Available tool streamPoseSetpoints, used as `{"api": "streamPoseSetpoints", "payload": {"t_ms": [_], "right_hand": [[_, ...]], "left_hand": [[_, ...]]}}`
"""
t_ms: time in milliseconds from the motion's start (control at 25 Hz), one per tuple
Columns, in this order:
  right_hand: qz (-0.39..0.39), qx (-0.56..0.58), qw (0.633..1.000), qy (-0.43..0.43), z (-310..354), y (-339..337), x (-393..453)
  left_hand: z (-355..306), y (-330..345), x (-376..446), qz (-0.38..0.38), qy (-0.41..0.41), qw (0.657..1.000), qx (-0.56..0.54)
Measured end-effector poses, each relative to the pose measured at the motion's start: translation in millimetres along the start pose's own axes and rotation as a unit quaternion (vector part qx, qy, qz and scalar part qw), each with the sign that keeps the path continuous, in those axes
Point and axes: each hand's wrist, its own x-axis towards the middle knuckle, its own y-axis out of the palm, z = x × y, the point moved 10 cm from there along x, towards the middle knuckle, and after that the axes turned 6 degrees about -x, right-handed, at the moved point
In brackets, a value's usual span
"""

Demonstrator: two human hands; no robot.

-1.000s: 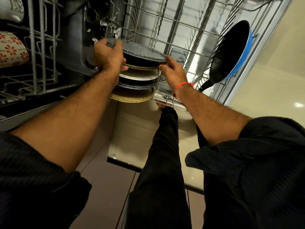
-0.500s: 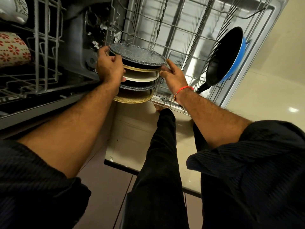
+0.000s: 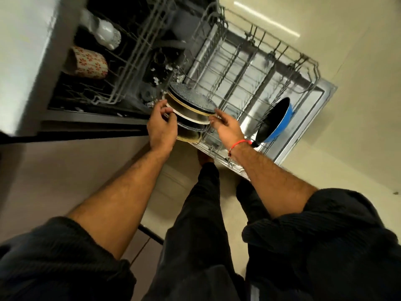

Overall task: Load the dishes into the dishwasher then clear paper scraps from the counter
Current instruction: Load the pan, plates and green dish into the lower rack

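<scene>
Pale glossy floor tiles surround an open dishwasher, whose lower rack (image 3: 249,68) is pulled out over the dropped door (image 3: 314,118); this rack serves as the landmark for what follows.

At the near left corner of the lower rack stand several plates (image 3: 191,105) on edge, one behind another: a dark speckled one farthest from the camera, then a gold-rimmed one, a white one, another dark one and a gold-edged one nearest. The left hand (image 3: 161,127) is at the left edge of the group, its fingers (image 3: 160,105) curled against the rim of the white plate; the blur leaves it unclear whether they truly pinch it. The right hand (image 3: 227,129) is at the right edge, its fingers (image 3: 217,115) loosely bent and touching or almost touching the rims, apparently released rather than grasping.

At the right side of the lower rack leans a blue frying pan (image 3: 275,122) with a black inside. Left of the lower rack, in the upper rack (image 3: 130,61), lie a floral-patterned mug (image 3: 89,63) and a white jug-like piece (image 3: 104,32).

The loading step looks to be in hand, with the plates being settled between the tines. The next move calls for letting go cleanly once each plate stands on its own, then turning to the paper scraps; the counter is out of view.

No brand, label or writing can be read anywhere.
</scene>
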Motion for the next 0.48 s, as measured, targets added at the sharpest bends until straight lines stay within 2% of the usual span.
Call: {"api": "streamPoseSetpoints", "payload": {"t_ms": [120, 240, 480], "right_hand": [[0.057, -0.130, 0.988, -0.059, 41, 20, -53], [0.131, -0.211, 0.964, -0.094, 62, 56, -103], [0.245, -0.332, 0.893, -0.181, 84, 159, -197]], "left_hand": [[-22, -44, -53, -0.037, 0.016, 0.999, -0.021], [-28, -94, -114, -0.076, 0.028, 0.996, -0.044], [-1, -208, -212, -0.190, 0.026, 0.979, -0.069]]}}
